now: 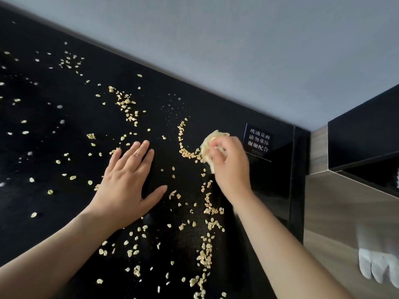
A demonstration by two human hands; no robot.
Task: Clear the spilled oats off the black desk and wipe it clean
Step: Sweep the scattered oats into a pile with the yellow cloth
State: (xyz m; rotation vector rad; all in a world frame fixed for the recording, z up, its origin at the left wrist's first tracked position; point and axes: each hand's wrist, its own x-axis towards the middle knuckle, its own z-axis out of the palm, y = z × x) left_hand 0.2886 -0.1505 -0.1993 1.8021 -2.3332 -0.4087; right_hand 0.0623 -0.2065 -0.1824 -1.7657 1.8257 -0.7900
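Your L hand [127,184] flat on bench [54,147], fingers straight; R hand [228,167] grips yellow cloth [208,143] just left of sign [259,139]; oats [190,154] scattered, curved line touching it.

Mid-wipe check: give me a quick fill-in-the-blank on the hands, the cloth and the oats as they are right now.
1. The right hand grips a crumpled pale cloth; the left hand holds ____.
2. The left hand lies flat on the ____ desk.
3. A curved line of oats lies just ____ of the cloth.
Missing words: nothing; black; left.
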